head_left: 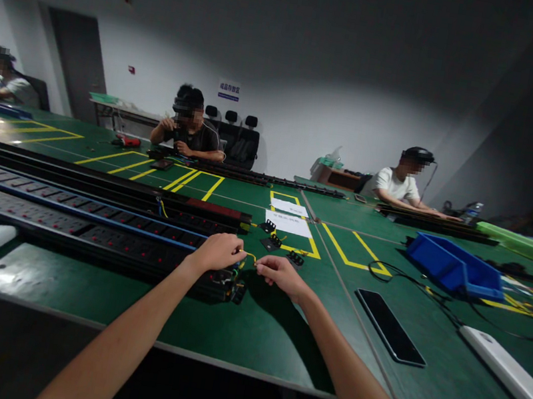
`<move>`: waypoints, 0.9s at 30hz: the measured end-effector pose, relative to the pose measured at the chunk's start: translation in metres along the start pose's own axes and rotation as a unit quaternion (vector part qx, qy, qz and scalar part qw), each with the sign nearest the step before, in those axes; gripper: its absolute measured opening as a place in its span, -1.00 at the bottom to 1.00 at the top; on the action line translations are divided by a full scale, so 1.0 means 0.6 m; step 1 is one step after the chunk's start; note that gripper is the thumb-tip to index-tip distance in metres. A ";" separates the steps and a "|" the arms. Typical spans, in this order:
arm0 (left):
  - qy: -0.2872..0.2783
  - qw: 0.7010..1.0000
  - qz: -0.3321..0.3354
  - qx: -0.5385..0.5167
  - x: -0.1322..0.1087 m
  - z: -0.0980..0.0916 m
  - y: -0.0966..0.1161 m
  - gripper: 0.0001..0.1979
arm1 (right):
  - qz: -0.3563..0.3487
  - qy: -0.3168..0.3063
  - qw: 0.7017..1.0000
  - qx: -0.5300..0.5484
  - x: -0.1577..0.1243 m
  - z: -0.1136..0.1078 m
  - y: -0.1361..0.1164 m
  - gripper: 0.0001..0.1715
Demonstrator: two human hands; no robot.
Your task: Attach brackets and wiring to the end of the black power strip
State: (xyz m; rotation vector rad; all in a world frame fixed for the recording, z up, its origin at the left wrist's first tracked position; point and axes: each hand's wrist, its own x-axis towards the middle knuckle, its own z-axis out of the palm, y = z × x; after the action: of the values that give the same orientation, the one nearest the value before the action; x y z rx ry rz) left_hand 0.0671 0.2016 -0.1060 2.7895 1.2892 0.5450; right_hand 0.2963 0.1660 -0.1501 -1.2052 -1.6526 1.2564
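Observation:
A long black power strip (128, 244) with a row of sockets and small red marks lies on the table, its open end towards me. My left hand (218, 251) is closed over that end, its thumb and fingertips at a thin yellow wire (250, 255). The wire bends across the short gap between my hands. My right hand (283, 276) pinches its other end, just right of the strip. Below my left fingers, several loose wires (224, 276) and a small black end piece (238, 293) show at the strip's end. The palm sides of both hands are hidden.
Small black brackets (270, 242) and paper sheets (287, 223) lie beyond my hands. To the right are a phone (390, 327), a white power bank (507, 369), a black cable (416, 277) and a blue bin (453, 266). Co-workers (191, 127) sit across the table.

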 end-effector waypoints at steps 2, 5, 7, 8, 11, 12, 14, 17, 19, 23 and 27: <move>-0.003 1.000 -0.004 0.001 0.000 -0.001 0.001 -0.73 | 0.001 0.000 1.000 0.000 0.001 0.000 0.001 -0.45; -0.007 1.000 -0.007 0.002 0.000 -0.001 0.000 -0.73 | 0.002 0.000 1.000 0.004 0.002 0.000 0.003 -0.44; -0.005 1.000 -0.005 0.001 0.000 0.000 0.000 -0.73 | 0.001 0.001 1.000 0.005 0.002 0.000 0.003 -0.44; -0.004 1.000 -0.004 0.001 0.001 0.000 0.000 -0.73 | 0.000 0.001 1.000 0.006 0.002 0.000 0.003 -0.44; -0.004 1.000 -0.003 0.003 0.001 0.000 0.000 -0.73 | 0.000 0.001 1.000 0.006 0.000 0.000 0.002 -0.43; -0.005 1.000 -0.003 0.004 0.001 -0.001 0.000 -0.73 | 0.000 0.001 1.000 0.006 0.000 0.000 0.001 -0.43; -0.005 1.000 -0.004 0.006 0.001 -0.001 0.000 -0.73 | 0.001 0.002 1.000 0.006 -0.001 0.000 0.000 -0.43; -0.005 1.000 -0.005 0.006 0.000 -0.002 0.001 -0.73 | 0.002 0.002 1.000 0.004 -0.001 0.001 -0.002 -0.42; -0.006 1.000 -0.003 0.003 0.000 -0.002 0.001 -0.73 | 0.002 0.002 1.000 0.003 -0.002 0.001 -0.003 -0.42; -0.005 1.000 -0.002 -0.001 0.000 -0.003 0.001 -0.73 | 0.003 0.005 1.000 0.001 -0.002 0.002 -0.005 -0.43; -0.006 1.000 -0.004 -0.002 -0.001 -0.004 0.002 -0.73 | 0.006 0.006 1.000 -0.002 -0.002 0.002 -0.006 -0.42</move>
State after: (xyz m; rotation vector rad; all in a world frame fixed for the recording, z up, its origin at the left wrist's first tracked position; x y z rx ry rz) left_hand 0.0669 0.1999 -0.1035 2.7795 1.2942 0.5293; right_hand 0.2948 0.1640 -0.1470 -1.2240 -1.6429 1.2513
